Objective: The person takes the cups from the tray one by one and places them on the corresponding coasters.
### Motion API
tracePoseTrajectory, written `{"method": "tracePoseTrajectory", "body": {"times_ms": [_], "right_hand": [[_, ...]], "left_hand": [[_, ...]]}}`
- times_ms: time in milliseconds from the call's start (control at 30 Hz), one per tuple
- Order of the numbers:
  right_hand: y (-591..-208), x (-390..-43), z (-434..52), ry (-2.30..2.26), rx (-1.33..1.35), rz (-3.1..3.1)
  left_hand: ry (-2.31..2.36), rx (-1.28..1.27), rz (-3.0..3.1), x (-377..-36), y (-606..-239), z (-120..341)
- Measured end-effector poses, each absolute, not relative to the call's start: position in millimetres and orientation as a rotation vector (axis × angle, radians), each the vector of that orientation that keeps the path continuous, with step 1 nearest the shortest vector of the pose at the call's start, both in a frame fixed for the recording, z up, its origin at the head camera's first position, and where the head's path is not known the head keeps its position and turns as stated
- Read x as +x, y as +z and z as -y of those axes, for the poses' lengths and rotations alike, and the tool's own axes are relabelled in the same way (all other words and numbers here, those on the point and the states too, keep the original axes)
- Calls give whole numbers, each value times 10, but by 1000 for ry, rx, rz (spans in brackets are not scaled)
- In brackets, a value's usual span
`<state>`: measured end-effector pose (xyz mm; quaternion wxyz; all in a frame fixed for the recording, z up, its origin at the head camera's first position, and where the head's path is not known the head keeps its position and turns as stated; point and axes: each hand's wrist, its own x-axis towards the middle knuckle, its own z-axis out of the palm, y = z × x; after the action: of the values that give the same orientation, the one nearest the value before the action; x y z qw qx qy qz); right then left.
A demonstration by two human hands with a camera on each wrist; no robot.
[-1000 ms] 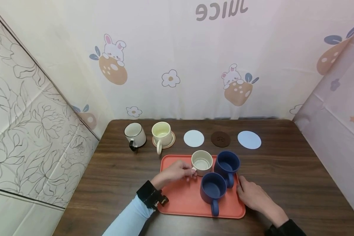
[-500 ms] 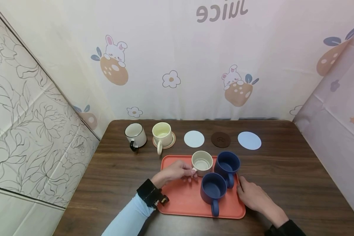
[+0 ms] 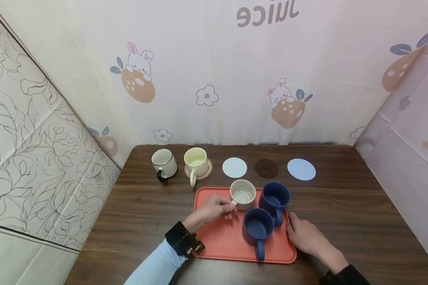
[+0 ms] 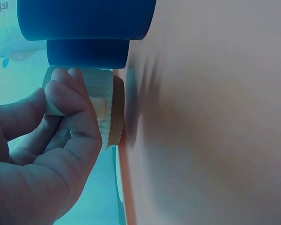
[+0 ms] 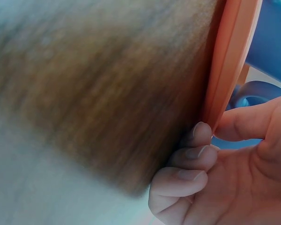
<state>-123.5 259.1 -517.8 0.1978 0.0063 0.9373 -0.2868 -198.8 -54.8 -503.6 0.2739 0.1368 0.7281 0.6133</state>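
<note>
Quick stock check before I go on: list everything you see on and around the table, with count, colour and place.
Orange plastic tray: one, near middle of the table.
Cream ribbed cup: one, at the tray's far edge, handle pinched by the left hand.
Dark blue mugs: two, on the tray, one farther, one nearer.
Pale yellow mug: one, on a tan round coaster, far left.
White mug with black rim and handle: one, left of the yellow mug.
Bare round coasters: white, dark brown, pale blue, in a far row.
Dark wooden table: one.
Hands: left hand holds the cream cup's handle; right hand rests at the tray's right edge.
</note>
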Motion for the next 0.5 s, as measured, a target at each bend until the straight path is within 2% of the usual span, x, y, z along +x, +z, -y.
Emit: {"method": "tracePoseTrajectory", "body": {"times_ms": [500], "right_hand": [[-5150, -1227, -2582, -811, 24, -2617]], "left_hand": [[1837, 254, -2021, -2046, -5001, 476]]}}
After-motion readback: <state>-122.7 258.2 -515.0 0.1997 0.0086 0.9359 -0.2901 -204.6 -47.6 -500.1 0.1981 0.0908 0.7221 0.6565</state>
